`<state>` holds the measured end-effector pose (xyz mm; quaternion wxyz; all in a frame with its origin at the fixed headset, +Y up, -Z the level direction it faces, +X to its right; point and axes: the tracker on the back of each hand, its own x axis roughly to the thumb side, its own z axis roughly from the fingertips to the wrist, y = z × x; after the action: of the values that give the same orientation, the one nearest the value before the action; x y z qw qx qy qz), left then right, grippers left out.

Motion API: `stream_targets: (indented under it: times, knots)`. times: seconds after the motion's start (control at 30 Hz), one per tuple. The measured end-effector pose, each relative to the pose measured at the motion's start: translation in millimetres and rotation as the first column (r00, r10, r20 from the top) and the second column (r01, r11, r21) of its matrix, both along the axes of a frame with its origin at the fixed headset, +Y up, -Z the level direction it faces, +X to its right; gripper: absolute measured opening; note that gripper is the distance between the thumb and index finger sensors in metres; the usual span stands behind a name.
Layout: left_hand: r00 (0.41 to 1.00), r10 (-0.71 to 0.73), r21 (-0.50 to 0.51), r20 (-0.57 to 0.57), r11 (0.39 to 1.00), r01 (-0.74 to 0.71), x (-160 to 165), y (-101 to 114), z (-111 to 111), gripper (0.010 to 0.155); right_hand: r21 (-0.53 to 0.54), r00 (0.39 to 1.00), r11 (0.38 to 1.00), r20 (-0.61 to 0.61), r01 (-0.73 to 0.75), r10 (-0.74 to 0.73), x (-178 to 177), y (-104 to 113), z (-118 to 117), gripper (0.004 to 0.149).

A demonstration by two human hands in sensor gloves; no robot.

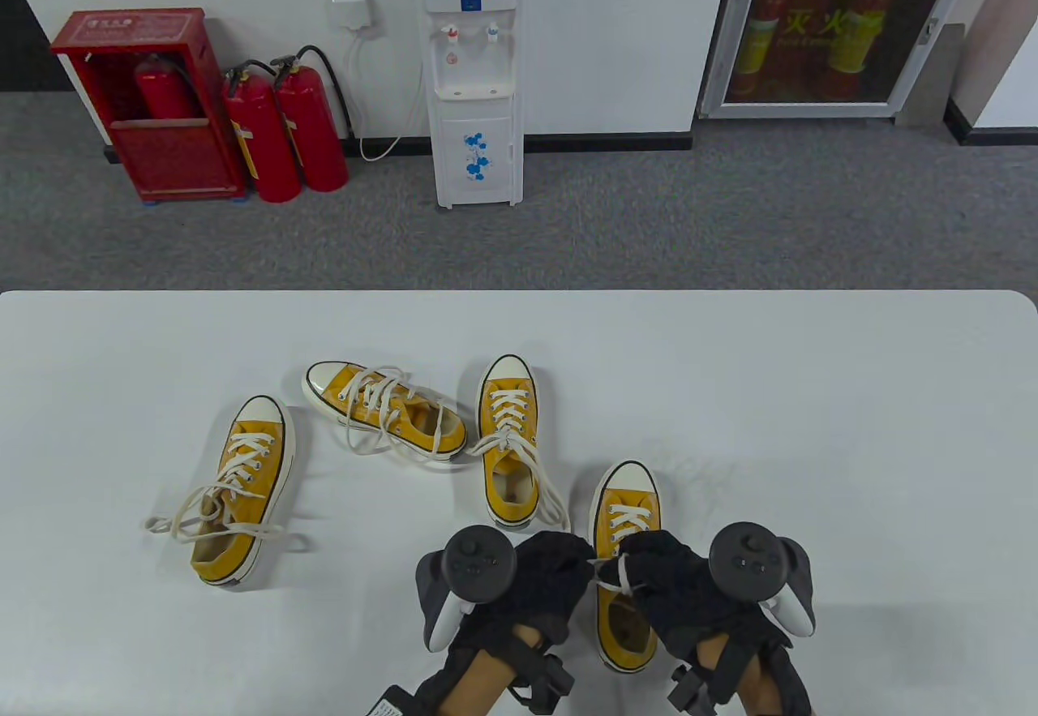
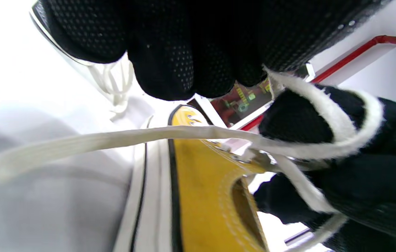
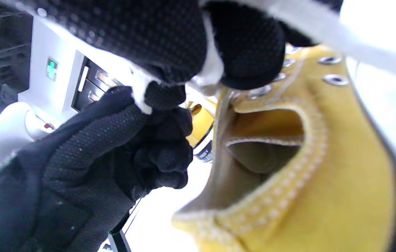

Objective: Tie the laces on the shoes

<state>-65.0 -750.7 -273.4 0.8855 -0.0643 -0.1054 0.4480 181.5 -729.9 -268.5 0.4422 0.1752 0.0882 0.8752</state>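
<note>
The nearest yellow sneaker (image 1: 626, 505) lies toe away from me at the table's front, and both gloved hands meet over its eyelets. My left hand (image 1: 568, 570) is curled at the shoe's left side and grips one white lace (image 2: 114, 138), which stretches taut across the left wrist view. My right hand (image 1: 649, 566) pinches the other lace end (image 3: 214, 71) between thumb and finger above the shoe's opening (image 3: 264, 154). That lace loops round a right finger (image 2: 324, 119). The knot area itself is hidden under the gloves.
Three more yellow sneakers lie further back: one at the left (image 1: 243, 489) with loose laces spread out, one on its side (image 1: 385, 412), and one upright (image 1: 509, 448) just beyond my left hand. The white table (image 1: 811, 424) extends to the right.
</note>
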Motion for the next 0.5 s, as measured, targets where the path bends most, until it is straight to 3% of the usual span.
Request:
stream_targets:
  times: [0.2,0.5]
  knots:
    - [1.000,-0.025,-0.033,-0.006,0.999,0.025,-7,-4,-6,0.039,-0.028,0.994,0.995,0.049,0.098,-0.097,14,1,-3,0.045]
    - [0.992,-0.120,-0.022,0.049,0.992,0.121,-5,-3,-6,0.039,-0.040,0.997,0.999,0.077,0.017,-0.014,14,-1,-5,0.046]
